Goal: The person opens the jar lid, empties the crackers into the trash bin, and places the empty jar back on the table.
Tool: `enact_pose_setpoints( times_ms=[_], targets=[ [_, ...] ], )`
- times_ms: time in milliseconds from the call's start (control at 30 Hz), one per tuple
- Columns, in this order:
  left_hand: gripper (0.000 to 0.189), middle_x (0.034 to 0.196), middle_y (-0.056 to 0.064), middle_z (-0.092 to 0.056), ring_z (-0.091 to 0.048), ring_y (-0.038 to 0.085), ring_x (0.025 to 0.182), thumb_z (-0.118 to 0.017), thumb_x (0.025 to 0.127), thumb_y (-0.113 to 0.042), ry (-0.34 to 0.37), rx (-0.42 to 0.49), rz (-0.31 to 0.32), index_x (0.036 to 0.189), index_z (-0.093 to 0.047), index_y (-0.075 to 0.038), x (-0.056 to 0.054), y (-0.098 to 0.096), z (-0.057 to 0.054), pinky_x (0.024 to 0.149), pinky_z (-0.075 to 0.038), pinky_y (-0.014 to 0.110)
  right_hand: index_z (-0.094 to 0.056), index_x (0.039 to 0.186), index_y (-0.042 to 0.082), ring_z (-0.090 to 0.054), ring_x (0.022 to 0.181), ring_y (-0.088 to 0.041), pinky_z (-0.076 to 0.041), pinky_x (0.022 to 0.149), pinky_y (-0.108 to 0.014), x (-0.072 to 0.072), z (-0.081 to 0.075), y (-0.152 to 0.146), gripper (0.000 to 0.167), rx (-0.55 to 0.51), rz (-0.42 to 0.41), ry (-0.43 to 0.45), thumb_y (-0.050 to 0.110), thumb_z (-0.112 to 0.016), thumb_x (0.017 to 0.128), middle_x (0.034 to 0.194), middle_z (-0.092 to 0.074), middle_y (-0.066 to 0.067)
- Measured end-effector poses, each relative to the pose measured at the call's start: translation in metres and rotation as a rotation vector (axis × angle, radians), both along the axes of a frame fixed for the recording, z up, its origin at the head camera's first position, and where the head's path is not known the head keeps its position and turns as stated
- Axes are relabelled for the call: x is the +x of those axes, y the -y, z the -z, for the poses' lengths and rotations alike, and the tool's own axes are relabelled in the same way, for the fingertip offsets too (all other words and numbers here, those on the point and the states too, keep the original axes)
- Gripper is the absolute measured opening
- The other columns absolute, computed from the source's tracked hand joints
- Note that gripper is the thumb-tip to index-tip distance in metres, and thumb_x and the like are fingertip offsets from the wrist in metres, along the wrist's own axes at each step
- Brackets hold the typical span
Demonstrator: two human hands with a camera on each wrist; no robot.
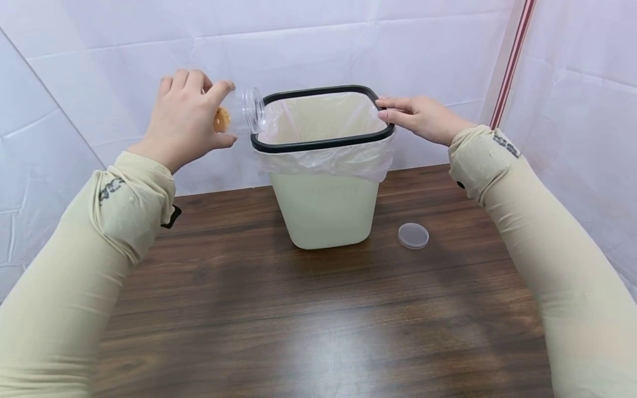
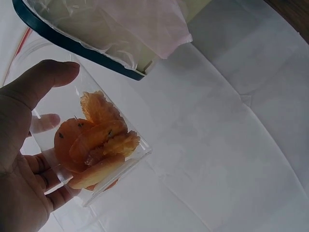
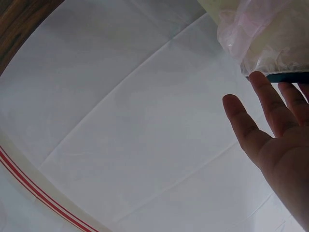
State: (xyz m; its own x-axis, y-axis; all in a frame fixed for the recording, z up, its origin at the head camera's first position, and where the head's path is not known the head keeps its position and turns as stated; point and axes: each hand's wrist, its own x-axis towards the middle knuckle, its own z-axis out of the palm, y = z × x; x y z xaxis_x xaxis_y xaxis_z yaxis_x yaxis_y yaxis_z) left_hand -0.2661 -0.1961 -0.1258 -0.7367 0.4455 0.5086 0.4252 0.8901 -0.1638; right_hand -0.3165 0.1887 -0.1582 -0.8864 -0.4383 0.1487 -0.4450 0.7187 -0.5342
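Note:
My left hand [image 1: 185, 119] grips a clear plastic jar [image 1: 247, 110], tilted on its side with its open mouth at the left rim of a pale green trash bin [image 1: 325, 213]. Orange pieces like dried fruit or peel [image 2: 99, 140] lie toward the jar's bottom in the left wrist view. A thin translucent bag [image 1: 328, 163] lines the bin and folds over outside, under a black rim [image 1: 318, 145]. My right hand [image 1: 423, 117] touches the rim's right side, its fingers fairly straight in the right wrist view [image 3: 270, 106].
A round clear lid [image 1: 413, 235] lies on the dark wood table [image 1: 278, 309], right of the bin. White sheeting [image 1: 318, 50] hangs behind, with a red-striped strip [image 1: 512, 63] at the right.

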Motion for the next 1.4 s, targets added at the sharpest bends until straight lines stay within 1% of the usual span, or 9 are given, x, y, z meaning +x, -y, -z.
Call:
enact_pose_setpoints(
  times_ms=[500, 833, 1133, 1400],
  targets=[
    [0.069, 0.111, 0.026, -0.049, -0.040, 0.044, 0.108, -0.078, 0.070, -0.021, -0.026, -0.049, 0.017, 0.130, -0.047, -0.006, 0.0004, -0.0017, -0.0030, 0.093, -0.030, 0.056, -0.035, 0.149, 0.017, -0.019, 0.148, -0.027, -0.019, 0.119, -0.050, 0.0003, 0.0006, 0.0001, 0.059, 0.000, 0.007, -0.005, 0.047, -0.043, 0.099, 0.158, -0.026, -0.006],
    [0.068, 0.110, 0.026, -0.048, -0.040, 0.044, 0.107, -0.075, 0.070, -0.018, -0.068, -0.127, 0.012, 0.131, -0.048, -0.005, 0.0017, -0.0041, -0.0063, 0.092, -0.032, 0.056, -0.034, 0.150, 0.018, -0.020, 0.148, -0.028, -0.020, 0.119, -0.050, 0.0006, 0.0000, 0.0010, 0.059, -0.004, 0.002, 0.000, 0.046, -0.042, 0.099, 0.158, -0.025, -0.005],
    [0.066, 0.110, 0.026, -0.048, -0.040, 0.044, 0.107, -0.070, 0.070, -0.016, -0.069, -0.133, 0.012, 0.132, -0.048, -0.005, 0.0018, -0.0042, -0.0065, 0.092, -0.031, 0.056, -0.033, 0.150, 0.019, -0.018, 0.148, -0.026, -0.019, 0.119, -0.049, 0.0014, -0.0005, 0.0012, 0.060, -0.004, 0.001, 0.012, 0.048, -0.042, 0.099, 0.159, -0.024, -0.004],
    [0.066, 0.112, 0.026, -0.048, -0.040, 0.044, 0.109, -0.070, 0.071, -0.015, -0.088, -0.149, 0.033, 0.132, -0.048, -0.005, 0.0002, -0.0052, -0.0075, 0.094, -0.031, 0.057, -0.034, 0.150, 0.018, -0.020, 0.148, -0.026, -0.020, 0.119, -0.049, 0.0009, -0.0001, 0.0009, 0.059, -0.008, -0.002, 0.007, 0.047, -0.042, 0.099, 0.158, -0.025, -0.004]
  ],
)
